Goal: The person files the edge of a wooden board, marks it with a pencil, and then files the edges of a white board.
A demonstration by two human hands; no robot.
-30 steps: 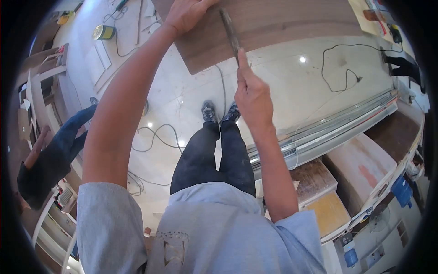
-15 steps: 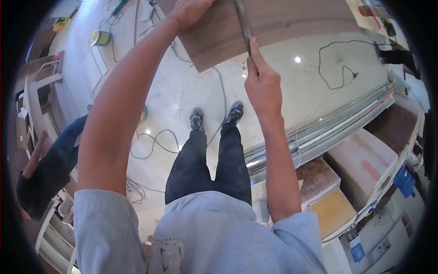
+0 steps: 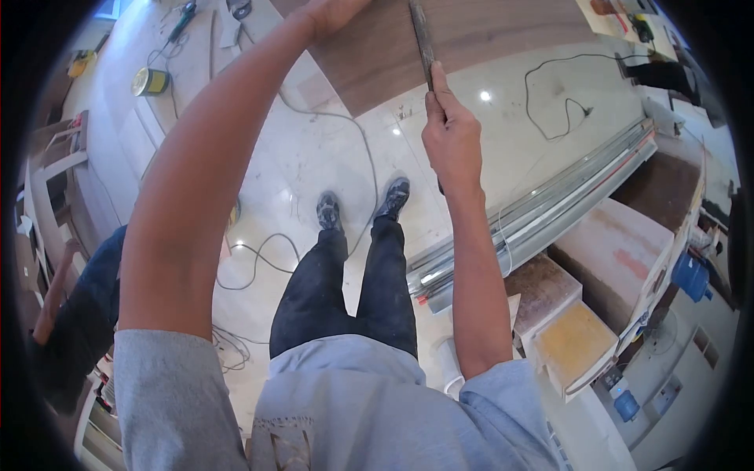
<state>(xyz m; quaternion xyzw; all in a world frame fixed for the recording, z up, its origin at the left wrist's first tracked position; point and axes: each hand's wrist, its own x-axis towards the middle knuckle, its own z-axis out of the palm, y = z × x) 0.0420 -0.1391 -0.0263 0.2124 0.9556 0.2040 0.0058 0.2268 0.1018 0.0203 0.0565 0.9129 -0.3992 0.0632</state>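
My right hand (image 3: pixel 453 137) is closed around a long, dark metal file (image 3: pixel 422 39), the forefinger stretched along it. The file reaches away from me across the near edge of a brown wood-grain board (image 3: pixel 503 31). At the top of the view my left hand (image 3: pixel 334 11) lies over the board, close to the file's far part. Its fingers are cut off by the frame edge.
A cable (image 3: pixel 369 157) runs over the tiled floor past my shoes. Long metal profiles (image 3: pixel 542 208) and large boxes (image 3: pixel 609 235) line the right. A person (image 3: pixel 86 314) is at the left, near a round tin (image 3: pixel 149 82).
The view has shifted, so the board and floor things sit higher and further left. Relative to the board's near edge, my right hand and the file have drawn back slightly towards me.
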